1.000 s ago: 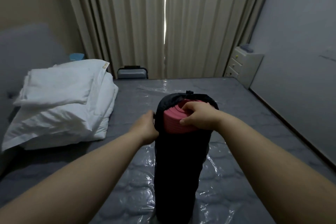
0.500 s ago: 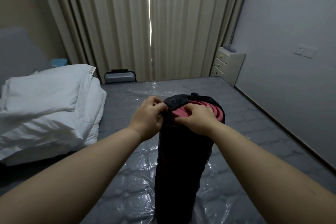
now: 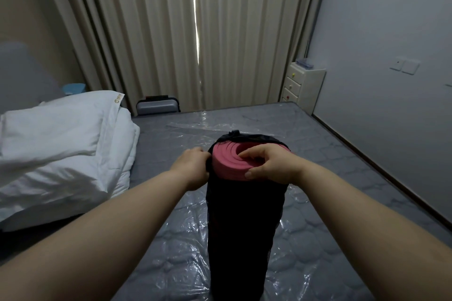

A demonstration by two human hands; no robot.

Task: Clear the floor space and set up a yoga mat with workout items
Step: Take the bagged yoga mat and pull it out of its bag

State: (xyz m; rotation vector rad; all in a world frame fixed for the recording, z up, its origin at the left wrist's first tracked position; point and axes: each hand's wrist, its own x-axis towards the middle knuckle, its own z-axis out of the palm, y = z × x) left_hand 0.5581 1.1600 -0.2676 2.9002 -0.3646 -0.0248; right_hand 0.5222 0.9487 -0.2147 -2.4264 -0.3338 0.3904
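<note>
One big gray mattress (image 3: 330, 178) holds a black mesh bag (image 3: 244, 227) standing up, with a rolled pink yoga mat (image 3: 227, 161) inside. The right hand (image 3: 274, 166) grips the mat's top. The left hand (image 3: 193, 168) pinches the bag's edge.

No legible text, number or brand name is presented in the head view. One marking is found: a small gold-coloured printed emblem (image 3: 118, 99) on the cream fabric tag sewn to the corner of the folded white quilted duvet (image 3: 63, 151). The emblem is followed by a short row of characters, which are too small and blurred to be read. The tag is located at the upper right corner of the duvet, on the side facing the beige pleated curtains (image 3: 171, 32). No other label or sign can be made out.
</note>
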